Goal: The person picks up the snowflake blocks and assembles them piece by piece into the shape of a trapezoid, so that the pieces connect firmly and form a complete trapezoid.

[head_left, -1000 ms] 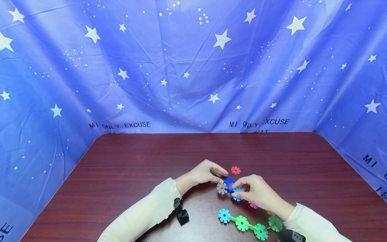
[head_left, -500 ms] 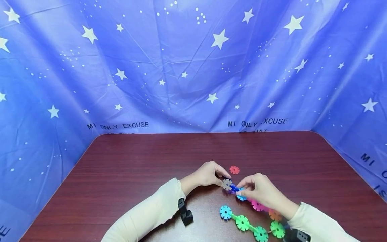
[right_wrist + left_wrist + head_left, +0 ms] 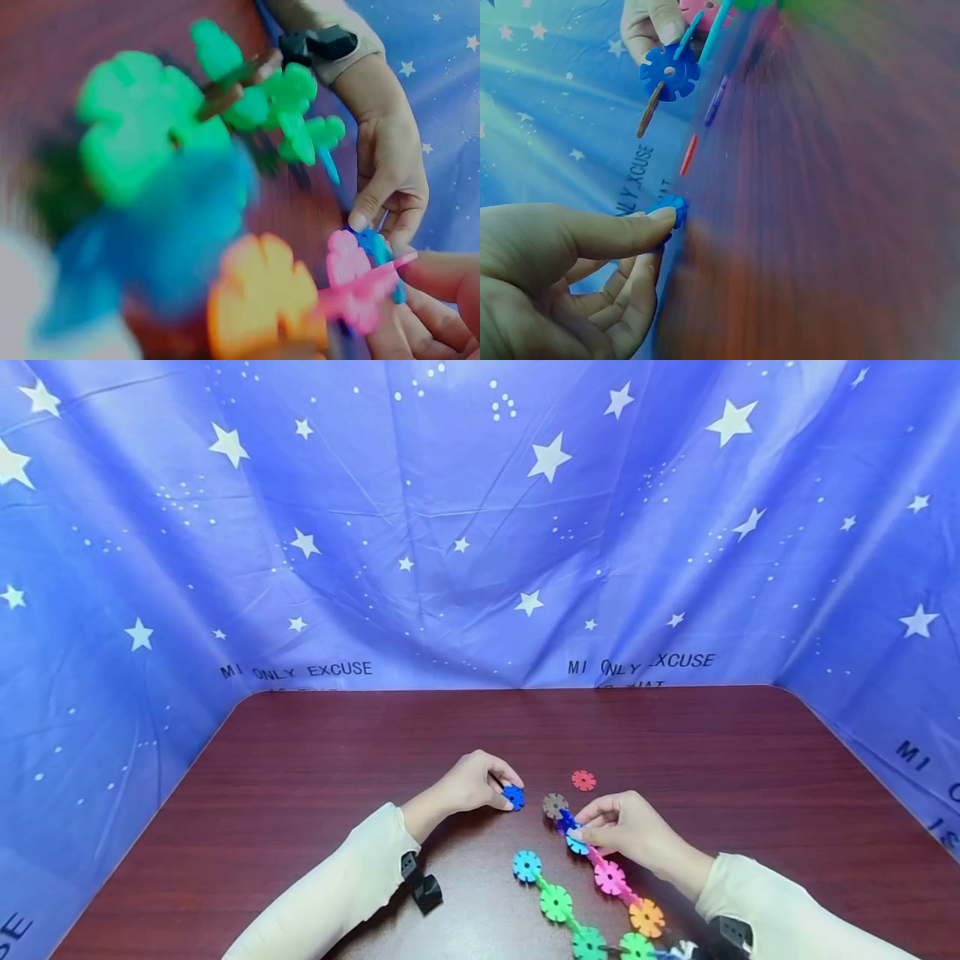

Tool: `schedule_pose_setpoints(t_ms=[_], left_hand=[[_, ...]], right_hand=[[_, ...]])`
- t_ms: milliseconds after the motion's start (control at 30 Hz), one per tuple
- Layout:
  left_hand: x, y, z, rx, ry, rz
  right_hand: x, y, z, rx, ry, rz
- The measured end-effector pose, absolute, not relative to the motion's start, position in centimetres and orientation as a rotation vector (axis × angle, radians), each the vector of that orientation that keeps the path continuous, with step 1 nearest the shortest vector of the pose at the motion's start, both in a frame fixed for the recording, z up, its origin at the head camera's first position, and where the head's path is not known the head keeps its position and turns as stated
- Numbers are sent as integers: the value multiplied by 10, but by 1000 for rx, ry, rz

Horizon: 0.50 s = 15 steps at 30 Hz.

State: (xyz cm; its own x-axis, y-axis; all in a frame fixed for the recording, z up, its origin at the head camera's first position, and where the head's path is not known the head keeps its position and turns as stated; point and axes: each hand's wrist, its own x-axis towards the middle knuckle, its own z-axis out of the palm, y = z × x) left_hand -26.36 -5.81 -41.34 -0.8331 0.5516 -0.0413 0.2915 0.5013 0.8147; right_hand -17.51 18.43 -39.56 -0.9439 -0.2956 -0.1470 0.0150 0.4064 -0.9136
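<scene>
My left hand (image 3: 476,783) pinches a loose blue notched disc (image 3: 513,797) between thumb and fingers, a little above the table. Apart from it, my right hand (image 3: 645,833) grips a chain of interlocked notched discs at its light blue disc (image 3: 577,842). Beyond those fingers the chain ends in a dark blue disc (image 3: 669,73) and a brown disc (image 3: 555,806). Toward me it runs through a pink disc (image 3: 610,877), an orange disc (image 3: 647,917) and green discs, bending back left to another light blue disc (image 3: 527,866).
A loose red disc (image 3: 583,780) lies on the dark wooden table (image 3: 337,760) beyond the hands. In the left wrist view a purple disc (image 3: 716,101) lies flat near the chain. A starry blue curtain (image 3: 420,527) hangs behind the table's far edge.
My left hand has moved left, away from the brown end of the chain, with the blue disc in its fingers. The chain has shifted left, and my right hand still grips it.
</scene>
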Motion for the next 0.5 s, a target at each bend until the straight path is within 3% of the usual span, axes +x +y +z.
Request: schedule_pose_setpoints(t_ms=[500], left_hand=[[-224,-75,-398,734,2614,1409]], right_hand=[[-169,137,-414,1,1880,-2171]])
